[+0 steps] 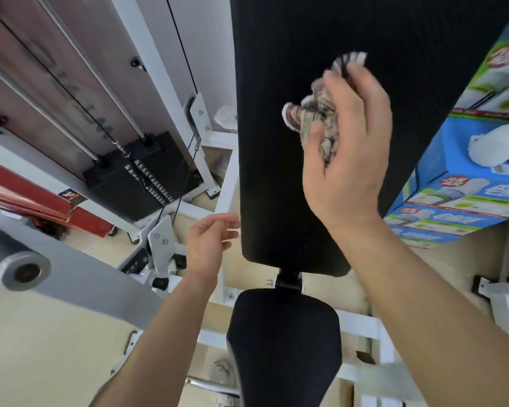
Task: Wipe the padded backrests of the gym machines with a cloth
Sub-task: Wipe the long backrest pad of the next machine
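A tall black padded backrest fills the upper middle of the head view. My right hand presses a crumpled brown and white patterned cloth against the pad's right half, fingers curled around the cloth. My left hand hovers by the backrest's lower left corner with fingers loosely apart and nothing in it. Below the backrest sits the black padded seat of the same machine.
A black weight stack with cables and white frame stands to the left. A grey foam roller pad juts in at lower left. Blue printed boxes stand close on the right. Red equipment lies at far left.
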Available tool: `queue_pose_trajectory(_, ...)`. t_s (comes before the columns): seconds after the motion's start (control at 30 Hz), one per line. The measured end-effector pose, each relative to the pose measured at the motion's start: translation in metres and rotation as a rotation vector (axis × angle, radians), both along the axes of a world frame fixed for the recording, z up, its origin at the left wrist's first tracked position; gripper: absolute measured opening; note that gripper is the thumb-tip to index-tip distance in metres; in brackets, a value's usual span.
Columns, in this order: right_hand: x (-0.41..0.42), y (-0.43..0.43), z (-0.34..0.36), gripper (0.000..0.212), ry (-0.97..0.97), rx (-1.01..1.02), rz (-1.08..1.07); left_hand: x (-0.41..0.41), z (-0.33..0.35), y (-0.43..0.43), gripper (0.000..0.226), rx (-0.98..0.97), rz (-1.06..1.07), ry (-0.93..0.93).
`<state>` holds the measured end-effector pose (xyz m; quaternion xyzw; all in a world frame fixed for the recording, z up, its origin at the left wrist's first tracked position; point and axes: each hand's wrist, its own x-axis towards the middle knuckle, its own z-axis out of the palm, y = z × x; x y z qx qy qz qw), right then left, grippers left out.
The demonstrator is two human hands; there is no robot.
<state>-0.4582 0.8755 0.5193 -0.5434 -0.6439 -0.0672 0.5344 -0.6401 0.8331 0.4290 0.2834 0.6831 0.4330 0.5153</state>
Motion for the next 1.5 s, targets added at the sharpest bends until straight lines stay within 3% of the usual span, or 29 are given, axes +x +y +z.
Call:
queue_pose_trajectory(0.13,-0.027,0.038,-0.053,0.054,-0.708,-0.088,-0.055,-0.003,-0.012,0.013,0.027,0.015,0.171,0.014)
queue_pose_trajectory(0.3,-0.038,-0.001,-0.21,0.063,-1.329,-0.032,0.222,-0.013,-0.046,0.011,0.027,0.061,0.313,0.139)
queue_pose_trajectory(0.4,-0.024,-0.026,-0.265,0.07,-1.531,-0.136,0.33,-0.02,-0.067,0.008,0.026,0.038,0.292,0.157)
queue_pose_trajectory(0.53,0.019,-0.032,-0.257,0.067,-1.67,-0.081,0.48,-0.01,-0.068,0.007,0.027,-0.015,0.242,0.171)
queue_pose_trajectory(0.6,0.048,-0.027,-0.228,0.066,-1.609,-0.007,0.384,0.002,-0.057,0.008,0.027,0.005,0.164,0.176)
queue_pose_trajectory(0.77,0.083,0.01,-0.102,0.048,-0.932,0.132,-0.138,0.043,-0.027,0.006,0.029,0.143,-0.149,0.205)
queue_pose_trajectory(0.87,0.101,0.017,-0.089,0.045,-0.741,0.173,-0.239,0.07,-0.028,0.001,0.029,0.213,-0.225,0.238)
queue_pose_trajectory(0.93,0.105,0.002,-0.131,0.049,-0.748,0.174,-0.21,0.084,-0.034,-0.001,0.03,0.239,-0.255,0.251)
queue_pose_trajectory(1.1,0.113,-0.066,-0.281,0.067,-0.992,0.001,-0.085,0.102,-0.058,-0.011,0.03,0.268,-0.335,0.307)
queue_pose_trajectory(1.23,0.115,-0.092,-0.322,0.074,-0.918,-0.097,-0.066,0.109,-0.069,-0.011,0.031,0.256,-0.346,0.331)
queue_pose_trajectory(1.33,0.107,-0.078,-0.286,0.07,-0.558,-0.129,-0.202,0.118,-0.064,-0.01,0.031,0.274,-0.364,0.348)
queue_pose_trajectory(1.5,0.102,-0.015,-0.141,0.071,0.106,-0.141,-0.215,0.136,-0.03,0.004,0.032,0.359,-0.386,0.321)
